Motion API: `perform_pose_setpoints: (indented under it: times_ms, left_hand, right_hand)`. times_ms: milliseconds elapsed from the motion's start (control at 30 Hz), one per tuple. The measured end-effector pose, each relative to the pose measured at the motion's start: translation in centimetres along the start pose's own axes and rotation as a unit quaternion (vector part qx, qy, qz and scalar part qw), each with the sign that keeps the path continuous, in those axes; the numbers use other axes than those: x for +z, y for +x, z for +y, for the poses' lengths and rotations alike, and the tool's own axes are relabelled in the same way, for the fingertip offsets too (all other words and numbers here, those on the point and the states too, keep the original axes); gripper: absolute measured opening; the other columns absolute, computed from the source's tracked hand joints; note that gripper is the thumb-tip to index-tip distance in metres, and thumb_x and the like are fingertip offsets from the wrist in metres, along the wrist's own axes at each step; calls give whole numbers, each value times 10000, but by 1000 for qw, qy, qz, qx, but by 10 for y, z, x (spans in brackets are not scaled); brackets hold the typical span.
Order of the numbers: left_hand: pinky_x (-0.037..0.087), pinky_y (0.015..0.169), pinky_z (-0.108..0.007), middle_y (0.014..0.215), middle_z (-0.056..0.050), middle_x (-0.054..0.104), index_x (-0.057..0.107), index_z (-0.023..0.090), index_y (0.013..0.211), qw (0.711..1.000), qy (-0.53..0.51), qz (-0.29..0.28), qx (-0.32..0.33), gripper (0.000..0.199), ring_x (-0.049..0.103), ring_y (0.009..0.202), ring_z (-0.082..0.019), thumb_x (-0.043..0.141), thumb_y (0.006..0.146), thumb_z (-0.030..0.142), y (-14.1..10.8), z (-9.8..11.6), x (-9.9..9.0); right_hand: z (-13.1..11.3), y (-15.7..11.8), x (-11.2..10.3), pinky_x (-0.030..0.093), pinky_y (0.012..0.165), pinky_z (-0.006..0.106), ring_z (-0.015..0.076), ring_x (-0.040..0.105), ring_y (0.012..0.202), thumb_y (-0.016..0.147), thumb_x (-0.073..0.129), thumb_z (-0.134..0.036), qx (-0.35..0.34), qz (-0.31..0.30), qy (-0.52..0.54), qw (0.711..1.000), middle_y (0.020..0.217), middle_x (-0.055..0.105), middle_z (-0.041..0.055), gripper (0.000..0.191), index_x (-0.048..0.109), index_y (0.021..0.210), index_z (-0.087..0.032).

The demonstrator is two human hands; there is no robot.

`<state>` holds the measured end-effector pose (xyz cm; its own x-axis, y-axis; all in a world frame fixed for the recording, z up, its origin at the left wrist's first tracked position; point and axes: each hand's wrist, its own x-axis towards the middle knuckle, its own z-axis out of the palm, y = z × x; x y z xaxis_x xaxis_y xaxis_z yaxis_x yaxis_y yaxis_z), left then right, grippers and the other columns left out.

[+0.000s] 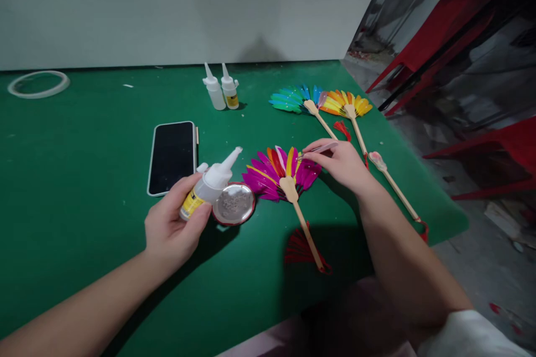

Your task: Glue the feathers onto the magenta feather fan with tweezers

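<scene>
My left hand (173, 226) is wrapped round a glue bottle (215, 175) with a yellow label, its nozzle tilted up to the right. Beneath the bottle's right side lies a round dish (234, 204) holding small clear bits. A magenta feather fan (268, 174) with a wooden handle and red tassel lies on the green table. Pinched in my right hand (341, 164) are tweezers (324, 148), their tips at the fan's yellow feather on the right. Whether the tips grip anything is too small to tell.
Behind are two glue bottles (215, 95), a phone (171, 159) at the left and a clear ring (39, 85) at far left. Blue-green (293, 99) and yellow-orange (355, 103) fans lie at the right, near another wooden handle (396, 189). Red chairs (439, 33) stand beyond the table.
</scene>
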<state>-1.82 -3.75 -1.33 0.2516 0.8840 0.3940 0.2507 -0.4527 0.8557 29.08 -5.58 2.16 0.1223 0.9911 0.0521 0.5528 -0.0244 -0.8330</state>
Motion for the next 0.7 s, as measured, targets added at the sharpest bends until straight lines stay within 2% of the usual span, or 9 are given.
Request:
perform_pose_setpoints:
  times_ms: [267,433,567,633,700]
  left_hand:
    - [445,876,-364,1194,-69,590,554,283,1165,999,-21,4,-27,425,587,1005,-247,599,743,249,0,1,1]
    - [450,868,-250,1144,7,594,540,339,1160,995,-89,10,-49,487,581,984,-160,640,711,178,4,10,6]
    - [453,805,-215,1035,10,601,579,294,1072,989,-100,-5,-106,425,566,908,-123,684,679,172,18,27,13]
    - [455,745,-222,892,15,604,586,240,950,992,-63,-26,-105,280,561,803,-110,678,689,198,33,38,21]
    - [456,723,-259,792,10,581,545,191,850,990,-41,-97,-90,162,556,743,-120,632,726,247,53,48,35]
  right_hand:
    - [2,-1,1,466,597,265,162,632,682,737,623,-339,22,-32,25,999,774,692,46,201,676,838,-173]
    - [0,0,1,456,584,258,157,624,673,733,621,-350,22,-33,17,999,765,688,51,217,681,828,-165]
    - [0,0,0,455,586,264,162,622,676,735,614,-357,24,-41,24,999,761,688,53,225,680,831,-164]
    - [1,0,0,456,586,265,161,622,670,736,610,-349,25,-45,32,998,753,687,52,221,678,833,-162]
    - [1,0,0,454,582,263,159,620,662,734,610,-343,23,-48,43,998,746,686,50,218,678,834,-161]
